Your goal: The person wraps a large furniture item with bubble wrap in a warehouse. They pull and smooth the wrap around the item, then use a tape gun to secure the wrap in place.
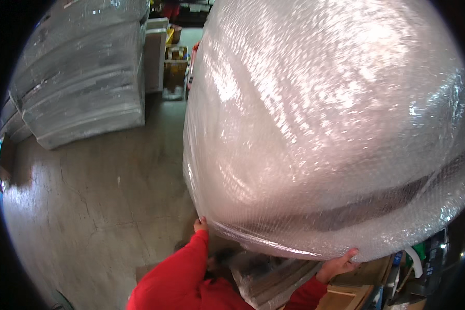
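A very large bundle in clear bubble wrap (294, 129) fills the middle and right of the head view; a darker band shows through near its lower edge. My left hand (201, 224) grips the wrap at the bundle's near left corner, fingers closed on its edge. Further right, my right hand (340, 265) holds the near lower edge, thumb up against the wrap and the other fingers partly hidden beneath. Both arms wear red sleeves (175, 274).
Tall wrapped grey goods (88, 77) stand at the far left on the concrete floor (103, 196). Behind are a brown crate (175, 70) and a pale panel (155, 57). Below the bundle lie a plastic-wrapped item (263, 279) and a wooden frame (351, 294), with clutter at right.
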`<state>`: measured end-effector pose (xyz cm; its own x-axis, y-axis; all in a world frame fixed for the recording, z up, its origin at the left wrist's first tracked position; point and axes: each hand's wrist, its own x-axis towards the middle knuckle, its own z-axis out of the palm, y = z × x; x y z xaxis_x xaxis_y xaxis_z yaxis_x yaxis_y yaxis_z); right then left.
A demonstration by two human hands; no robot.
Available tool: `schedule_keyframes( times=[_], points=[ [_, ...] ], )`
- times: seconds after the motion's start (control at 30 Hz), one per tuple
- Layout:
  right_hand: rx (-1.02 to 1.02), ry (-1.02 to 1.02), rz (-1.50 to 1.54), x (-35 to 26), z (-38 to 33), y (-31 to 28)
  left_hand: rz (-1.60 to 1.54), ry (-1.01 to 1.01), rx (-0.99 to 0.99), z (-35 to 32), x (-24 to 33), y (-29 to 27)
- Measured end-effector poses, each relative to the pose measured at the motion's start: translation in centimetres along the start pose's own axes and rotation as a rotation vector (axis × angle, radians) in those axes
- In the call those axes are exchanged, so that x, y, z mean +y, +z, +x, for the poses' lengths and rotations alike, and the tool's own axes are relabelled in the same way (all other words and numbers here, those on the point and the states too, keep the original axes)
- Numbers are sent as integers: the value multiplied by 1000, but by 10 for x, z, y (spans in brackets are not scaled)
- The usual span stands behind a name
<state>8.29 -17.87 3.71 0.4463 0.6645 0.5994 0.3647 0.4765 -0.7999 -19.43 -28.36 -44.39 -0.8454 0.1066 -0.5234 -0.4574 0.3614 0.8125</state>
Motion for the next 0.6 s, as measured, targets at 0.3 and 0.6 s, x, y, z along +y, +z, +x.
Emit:
schedule_keyframes(
  times=[0.3,0.6],
  points=[
    [-21,-123,249,32,21,43,50,-522,-350,-6,33,-17],
    [45,19,-263,71,19,-16,-384,-452,-502,167,117,-24]
  ],
)
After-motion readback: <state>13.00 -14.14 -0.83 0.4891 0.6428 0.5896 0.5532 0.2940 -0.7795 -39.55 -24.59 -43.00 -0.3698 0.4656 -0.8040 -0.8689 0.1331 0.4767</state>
